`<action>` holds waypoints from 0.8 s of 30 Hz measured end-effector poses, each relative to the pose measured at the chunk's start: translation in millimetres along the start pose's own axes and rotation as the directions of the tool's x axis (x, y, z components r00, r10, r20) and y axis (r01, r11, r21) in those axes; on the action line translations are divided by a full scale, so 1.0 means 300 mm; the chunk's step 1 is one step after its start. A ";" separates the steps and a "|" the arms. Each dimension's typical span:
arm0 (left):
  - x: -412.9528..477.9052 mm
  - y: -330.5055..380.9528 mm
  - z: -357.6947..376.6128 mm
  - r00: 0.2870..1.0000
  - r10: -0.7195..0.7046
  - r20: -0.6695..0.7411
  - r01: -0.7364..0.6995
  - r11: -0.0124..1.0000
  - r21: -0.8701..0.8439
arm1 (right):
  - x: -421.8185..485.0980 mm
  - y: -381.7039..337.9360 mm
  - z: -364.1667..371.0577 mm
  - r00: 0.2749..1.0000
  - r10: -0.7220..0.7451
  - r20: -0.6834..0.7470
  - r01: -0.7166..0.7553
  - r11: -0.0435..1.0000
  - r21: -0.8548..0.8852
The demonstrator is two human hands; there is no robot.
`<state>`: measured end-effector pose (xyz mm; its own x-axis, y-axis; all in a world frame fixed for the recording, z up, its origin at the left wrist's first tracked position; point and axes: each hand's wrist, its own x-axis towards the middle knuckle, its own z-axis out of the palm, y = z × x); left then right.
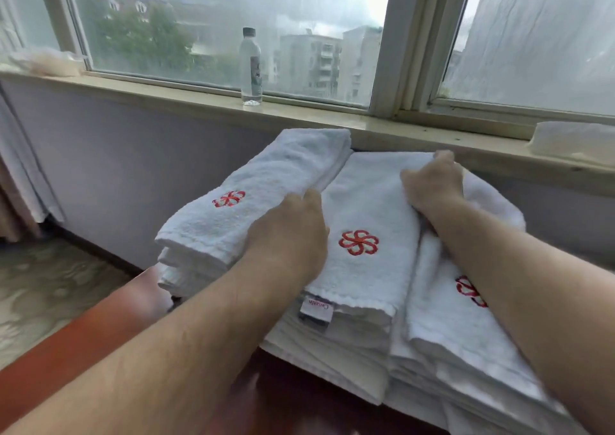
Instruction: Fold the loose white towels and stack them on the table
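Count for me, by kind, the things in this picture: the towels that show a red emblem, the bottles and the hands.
Towels with a red emblem: 3 (left towel, middle towel, right towel)
Bottles: 1 (bottle on the sill)
Hands: 2 (left hand, right hand)
Total: 6

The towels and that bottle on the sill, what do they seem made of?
The towels look like cotton terry, matte white: nubby pile, thick folded edges, red embroidered emblems. The bottle seems clear glossy plastic, though glass is possible: see-through body, dark cap.
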<state>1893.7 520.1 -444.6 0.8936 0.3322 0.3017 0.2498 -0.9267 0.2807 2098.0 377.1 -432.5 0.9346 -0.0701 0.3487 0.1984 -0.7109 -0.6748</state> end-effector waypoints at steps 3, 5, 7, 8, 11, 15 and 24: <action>-0.034 0.008 0.015 0.974 0.205 -0.093 -0.206 0.979 -0.003 | -0.061 -0.018 -0.024 0.955 -0.275 -0.114 0.264 0.959 -0.104; -0.048 0.019 0.040 0.967 0.232 0.104 -0.234 0.972 0.011 | -0.104 -0.008 -0.023 0.934 -0.311 0.176 0.345 0.913 -0.216; -0.068 0.022 0.072 0.966 0.115 0.232 -0.149 0.979 0.136 | -0.143 0.011 -0.033 0.871 -0.281 0.403 0.398 0.884 -0.246; -0.076 0.019 0.077 0.973 0.063 0.222 -0.105 0.978 0.183 | -0.159 0.016 -0.051 0.863 -0.292 0.412 0.405 0.887 -0.221; -0.092 0.001 0.056 0.992 -0.031 0.125 -0.007 0.956 0.293 | -0.230 0.043 -0.129 0.891 -0.348 0.292 0.405 0.900 -0.161; -0.117 0.001 -0.004 0.992 -0.072 0.099 0.020 0.896 0.444 | -0.375 0.110 -0.243 0.890 -0.395 0.228 0.430 0.893 -0.131; -0.343 0.291 -0.012 0.963 0.271 -0.005 -0.271 0.963 0.003 | -0.656 0.372 -0.583 0.975 -0.224 0.007 0.224 0.975 -0.005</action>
<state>1822.1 405.7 -447.7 0.9261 0.0696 0.3708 -0.0005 -0.9826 0.1857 1884.6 189.1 -462.7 0.8686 0.0960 0.4862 0.4013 -0.7118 -0.5764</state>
